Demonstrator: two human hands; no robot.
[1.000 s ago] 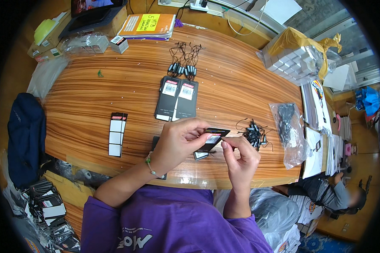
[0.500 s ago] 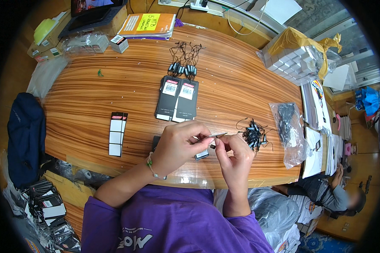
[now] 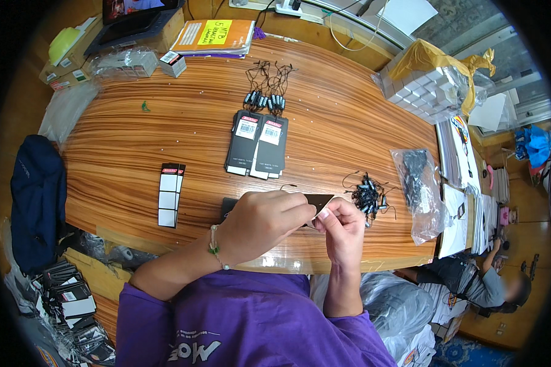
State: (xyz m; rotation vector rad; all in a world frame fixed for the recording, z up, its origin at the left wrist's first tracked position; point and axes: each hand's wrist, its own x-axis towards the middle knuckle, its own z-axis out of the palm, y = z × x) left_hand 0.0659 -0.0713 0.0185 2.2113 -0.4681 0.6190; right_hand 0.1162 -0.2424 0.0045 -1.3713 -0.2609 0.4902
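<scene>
Black rectangular card tag [image 3: 319, 200] is pinched between both hands just above the striped wooden tabletop [image 3: 165, 134]. Left hand [image 3: 264, 217] grips it from above; right hand [image 3: 343, 226] pinches its corner, fingers curled. A loose grip could let it slip toward the tangled black string loops [image 3: 367, 197].

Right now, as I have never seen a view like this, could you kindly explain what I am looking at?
This is one wide fisheye camera worn on a person's head, looking down, so straight edges bend. The left hand and right hand together hold a dark card tag over a striped wooden table. On it lie two stacks of finished dark tags with strings, a strip of white labels, a heap of black string loops and a clear plastic bag. Another person sits at lower right.
</scene>
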